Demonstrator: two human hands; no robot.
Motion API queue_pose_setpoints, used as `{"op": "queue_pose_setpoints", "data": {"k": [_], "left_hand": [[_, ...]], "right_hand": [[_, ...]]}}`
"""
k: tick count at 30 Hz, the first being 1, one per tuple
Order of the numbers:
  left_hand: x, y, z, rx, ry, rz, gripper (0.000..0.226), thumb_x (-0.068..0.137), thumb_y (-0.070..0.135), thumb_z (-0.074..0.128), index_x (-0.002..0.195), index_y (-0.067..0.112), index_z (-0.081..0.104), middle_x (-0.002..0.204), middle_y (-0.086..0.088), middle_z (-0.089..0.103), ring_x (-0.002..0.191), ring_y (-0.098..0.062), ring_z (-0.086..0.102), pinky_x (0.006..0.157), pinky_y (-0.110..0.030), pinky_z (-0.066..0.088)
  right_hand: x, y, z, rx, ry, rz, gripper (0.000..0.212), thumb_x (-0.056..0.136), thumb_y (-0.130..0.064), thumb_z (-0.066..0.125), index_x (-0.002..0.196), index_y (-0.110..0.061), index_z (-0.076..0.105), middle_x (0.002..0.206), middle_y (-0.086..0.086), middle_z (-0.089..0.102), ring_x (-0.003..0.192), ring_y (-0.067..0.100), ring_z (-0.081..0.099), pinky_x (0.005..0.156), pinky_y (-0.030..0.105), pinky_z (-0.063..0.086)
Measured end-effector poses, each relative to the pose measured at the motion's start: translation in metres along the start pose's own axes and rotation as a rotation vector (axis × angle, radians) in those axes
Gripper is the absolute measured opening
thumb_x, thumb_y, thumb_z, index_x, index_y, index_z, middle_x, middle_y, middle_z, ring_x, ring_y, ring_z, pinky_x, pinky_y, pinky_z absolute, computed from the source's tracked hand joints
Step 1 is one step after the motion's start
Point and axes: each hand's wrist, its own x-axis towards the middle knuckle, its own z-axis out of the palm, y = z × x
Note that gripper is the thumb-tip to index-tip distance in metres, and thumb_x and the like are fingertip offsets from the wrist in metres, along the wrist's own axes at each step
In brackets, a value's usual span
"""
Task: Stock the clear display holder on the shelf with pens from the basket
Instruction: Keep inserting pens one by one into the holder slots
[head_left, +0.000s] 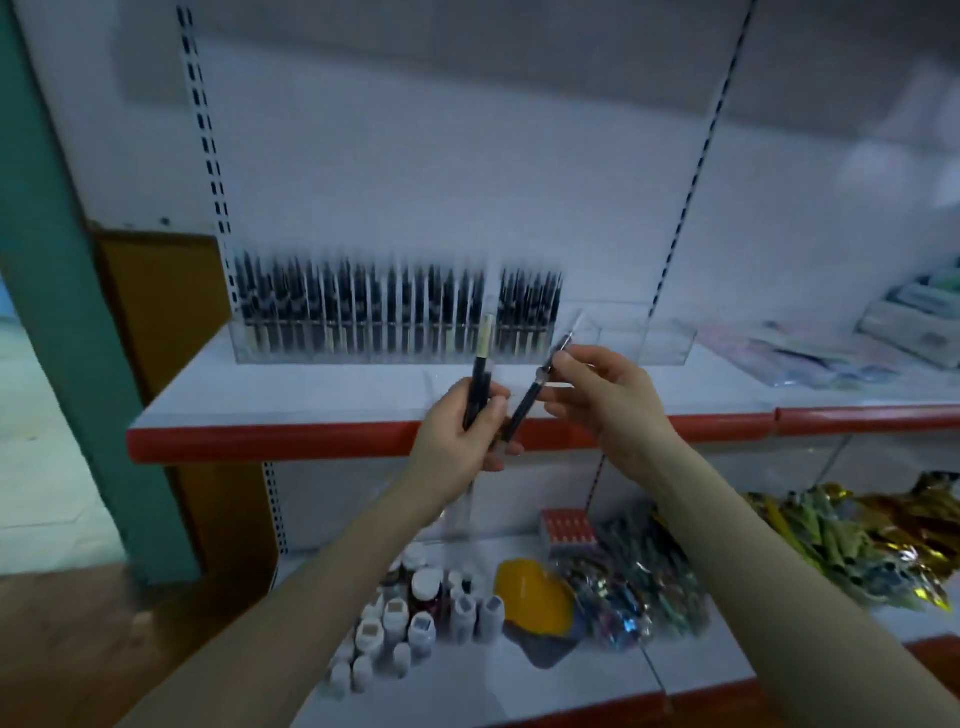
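Now: left hand (462, 431) grips upright pens (480, 364); right hand (602, 400) pinches one tilted pen (523, 409), both just before the clear display holder (670, 343). Best straighten it, then slot it into the holder's empty right end.

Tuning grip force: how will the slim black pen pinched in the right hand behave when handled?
Probably stiff: the slim black pen looks straight under the right hand's pinch. Likely light: a fingertip pinch seems to carry it. Its narrow round barrel may roll if laid on the flat white shelf.
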Motion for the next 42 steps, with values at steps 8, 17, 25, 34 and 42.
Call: {"op": "queue_pose_setpoints", "data": {"k": [8, 17, 25, 34, 42], "left_hand": [[0.056, 0.035, -0.006, 0.085, 0.092, 0.057, 0.014, 0.099, 0.023, 0.040, 0.092, 0.019, 0.051, 0.062, 0.001, 0.039, 0.052, -0.013, 0.038, 0.050, -0.027, 0.035], [0.100, 0.029, -0.008, -0.040, 0.110, -0.042, 0.028, 0.095, 0.001, 0.045, 0.114, 0.020, 0.052, 0.070, -0.003, 0.054, 0.067, -0.016, 0.056, 0.069, -0.029, 0.051], [0.111, 0.021, -0.014, -0.053, 0.033, -0.009, 0.055, 0.093, -0.002, 0.046, 0.126, 0.039, 0.033, 0.087, -0.010, 0.063, 0.079, -0.016, 0.065, 0.074, -0.029, 0.056], [0.113, 0.019, -0.012, -0.106, 0.074, -0.018, 0.033, 0.096, 0.005, 0.044, 0.121, 0.026, 0.043, 0.075, -0.008, 0.059, 0.069, -0.020, 0.069, 0.067, -0.035, 0.059], [0.116, 0.017, -0.013, -0.154, 0.227, -0.022, 0.007, 0.096, 0.011, 0.045, 0.100, 0.017, 0.045, 0.077, -0.009, 0.067, 0.064, -0.018, 0.069, 0.063, -0.036, 0.058]], "right_hand": [[0.071, -0.050, -0.036, -0.299, 0.142, -0.255, 0.005, 0.091, -0.009, 0.057, 0.094, -0.005, 0.058, 0.080, 0.007, 0.065, 0.064, 0.013, 0.067, 0.062, 0.021, 0.057], [0.158, -0.034, -0.047, -0.555, 0.218, -0.345, 0.017, 0.092, -0.007, 0.054, 0.106, 0.002, 0.059, 0.092, 0.017, 0.066, 0.074, 0.023, 0.064, 0.073, 0.031, 0.053], [0.188, -0.014, -0.040, -0.637, 0.111, -0.328, 0.014, 0.091, -0.008, 0.056, 0.102, -0.001, 0.060, 0.086, 0.012, 0.064, 0.066, 0.018, 0.062, 0.057, 0.014, 0.051], [0.188, 0.012, -0.043, -0.717, 0.054, -0.227, 0.018, 0.091, -0.008, 0.057, 0.105, 0.003, 0.060, 0.090, 0.016, 0.065, 0.066, 0.021, 0.061, 0.065, 0.026, 0.051], [0.178, 0.013, -0.045, -0.739, 0.103, -0.196, 0.031, 0.091, -0.016, 0.059, 0.118, -0.003, 0.056, 0.103, 0.014, 0.066, 0.092, 0.025, 0.062, 0.083, 0.034, 0.049]]}}
